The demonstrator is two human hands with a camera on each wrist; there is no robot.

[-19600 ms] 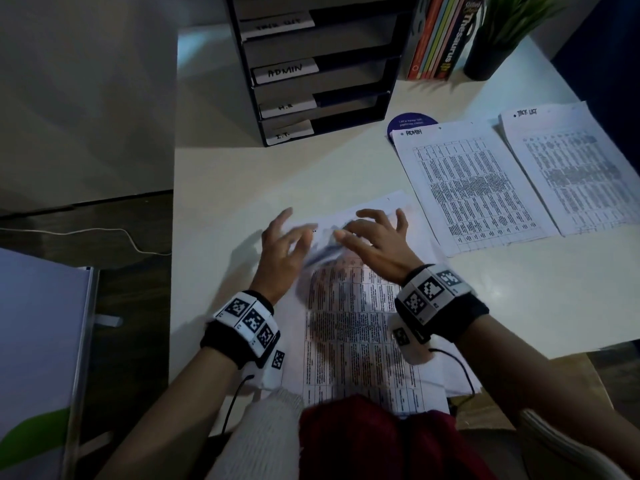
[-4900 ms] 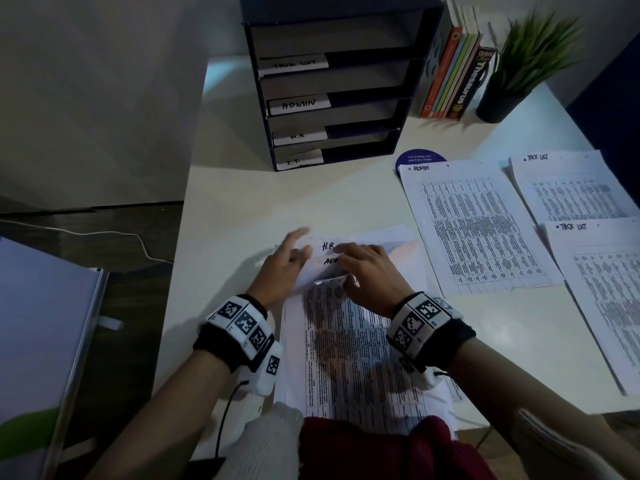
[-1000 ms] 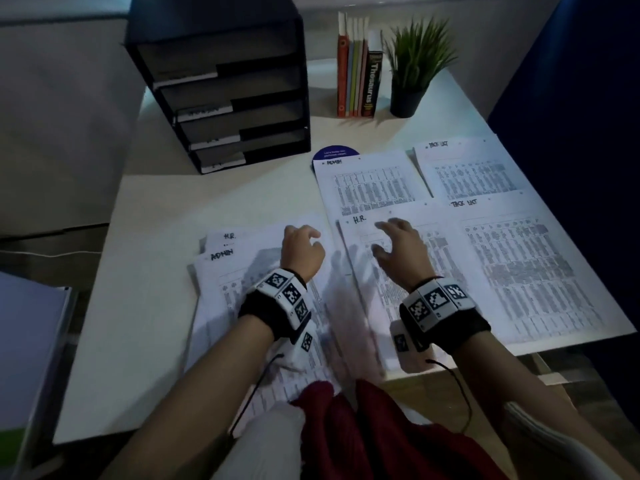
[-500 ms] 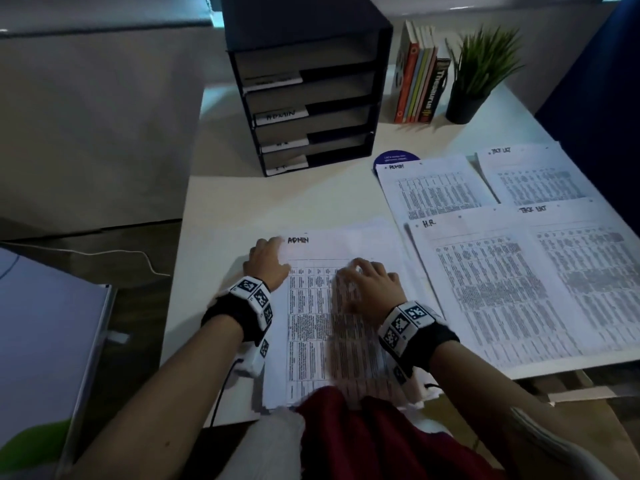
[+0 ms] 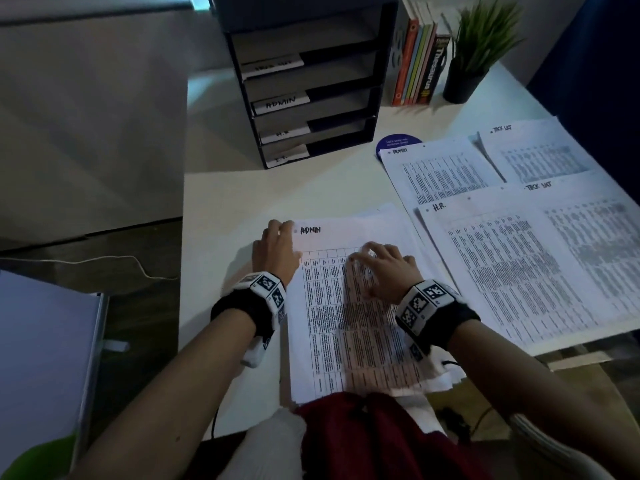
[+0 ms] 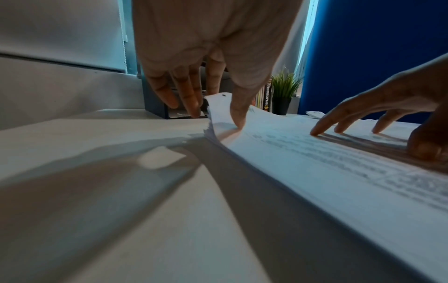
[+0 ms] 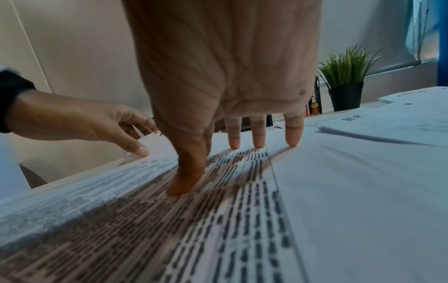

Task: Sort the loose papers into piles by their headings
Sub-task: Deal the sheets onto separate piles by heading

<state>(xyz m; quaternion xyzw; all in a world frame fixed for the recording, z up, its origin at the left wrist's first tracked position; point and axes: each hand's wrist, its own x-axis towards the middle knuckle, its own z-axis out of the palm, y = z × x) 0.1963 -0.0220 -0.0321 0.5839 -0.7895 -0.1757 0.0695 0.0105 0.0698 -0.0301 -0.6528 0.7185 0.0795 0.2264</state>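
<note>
The loose stack (image 5: pixel 346 323) lies in front of me, its top sheet headed ADMIN (image 5: pixel 310 230). My left hand (image 5: pixel 285 237) is at the stack's top-left corner; in the left wrist view my left hand (image 6: pixel 218 107) pinches the curled-up corner (image 6: pixel 219 101) between thumb and fingers. My right hand (image 5: pixel 377 261) rests on the top sheet's table with straight fingers (image 7: pixel 258 137), holding nothing. To the right lie sorted sheets: ADMIN (image 5: pixel 443 174), H.R. (image 5: pixel 502 271) and two TASK LIST sheets (image 5: pixel 540 157) (image 5: pixel 595 220).
A black tray rack (image 5: pixel 304 98) with labelled shelves stands at the back, with upright books (image 5: pixel 419 64) and a potted plant (image 5: pixel 474 46) to its right. A blue round disc (image 5: pixel 398 142) peeks from under the ADMIN sheet. The table's left edge (image 5: pixel 181 271) drops to the floor.
My right hand has left the H.R. sheet on the right and come back onto the stack. My left hand has shifted to the stack's top-left corner and taken hold of it.
</note>
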